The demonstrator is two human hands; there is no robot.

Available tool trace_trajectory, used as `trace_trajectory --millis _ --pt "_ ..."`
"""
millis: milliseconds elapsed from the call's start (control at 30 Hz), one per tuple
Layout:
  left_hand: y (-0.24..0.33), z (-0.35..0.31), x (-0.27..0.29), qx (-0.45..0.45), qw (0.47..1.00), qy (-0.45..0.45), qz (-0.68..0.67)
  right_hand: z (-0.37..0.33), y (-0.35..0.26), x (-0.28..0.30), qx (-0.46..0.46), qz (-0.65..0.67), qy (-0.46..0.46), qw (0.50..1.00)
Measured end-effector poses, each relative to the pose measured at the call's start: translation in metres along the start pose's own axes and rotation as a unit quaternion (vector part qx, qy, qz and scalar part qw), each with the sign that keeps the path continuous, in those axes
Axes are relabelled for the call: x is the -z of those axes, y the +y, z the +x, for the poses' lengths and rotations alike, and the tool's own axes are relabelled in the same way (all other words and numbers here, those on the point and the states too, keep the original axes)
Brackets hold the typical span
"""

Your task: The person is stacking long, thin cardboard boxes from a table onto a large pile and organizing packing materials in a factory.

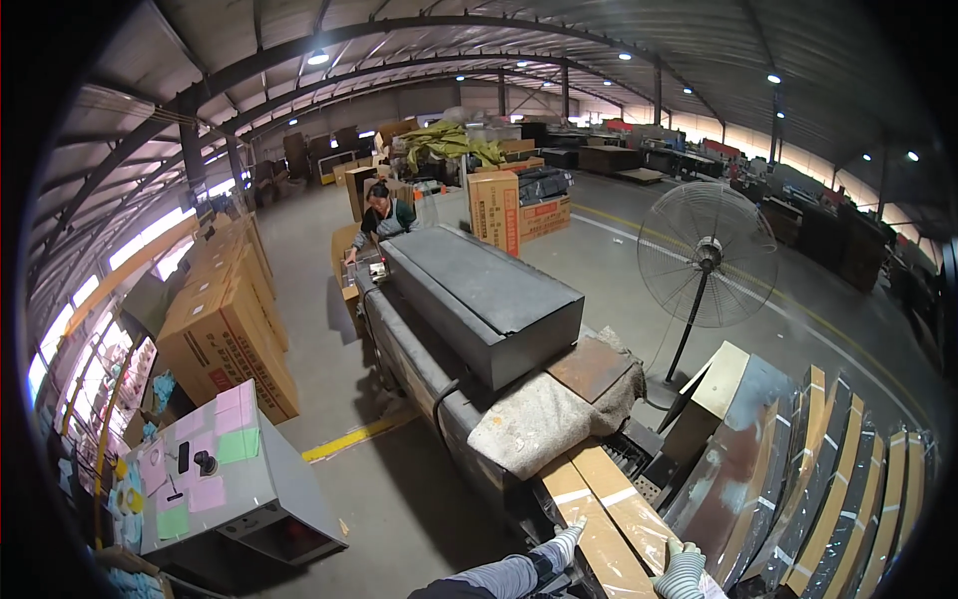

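Observation:
Two long, narrow cardboard packages wrapped in clear plastic lie side by side on a dark machine bed in front of me. My left hand (pixel 568 539), in a pale glove, grips the outer edge of the left package (pixel 599 544). On the other side, my right hand (pixel 682 571), in a striped knit glove, closes over the near right edge of the right package (pixel 631 507). The far ends of both packages run under a grey, worn cloth (pixel 529 424). A rusty brown plate (pixel 591 369) rests on that cloth.
A long grey metal housing (pixel 484 285) extends away from me, with a co-worker (pixel 382 220) at its far end. Several wrapped long packages (pixel 833 479) lean at the right. A pedestal fan (pixel 707 255) stands behind them. At left are a grey cabinet (pixel 299 499) and large cartons (pixel 225 329).

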State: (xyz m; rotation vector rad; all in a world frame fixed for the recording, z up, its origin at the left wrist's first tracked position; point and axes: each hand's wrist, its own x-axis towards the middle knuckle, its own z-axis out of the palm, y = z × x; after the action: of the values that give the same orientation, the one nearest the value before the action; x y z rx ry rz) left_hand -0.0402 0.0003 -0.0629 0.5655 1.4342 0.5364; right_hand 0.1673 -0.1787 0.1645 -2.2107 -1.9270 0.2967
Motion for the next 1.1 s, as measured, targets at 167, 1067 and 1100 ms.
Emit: trace_trajectory --millis 167,1067,1100 --pt "0.031 -0.029 -0.017 0.027 0.999 -0.006 0.034 0.010 0.008 0.003 -0.011 0.003 -0.001 1.000" --pt "0.031 0.023 -0.024 0.028 0.997 0.005 -0.066 0.057 0.019 -0.002 -0.035 -0.016 -0.041 0.998" --pt "0.025 0.044 -0.025 0.031 0.998 0.004 -0.061 0.061 0.020 -0.004 -0.041 -0.015 -0.043 0.998"
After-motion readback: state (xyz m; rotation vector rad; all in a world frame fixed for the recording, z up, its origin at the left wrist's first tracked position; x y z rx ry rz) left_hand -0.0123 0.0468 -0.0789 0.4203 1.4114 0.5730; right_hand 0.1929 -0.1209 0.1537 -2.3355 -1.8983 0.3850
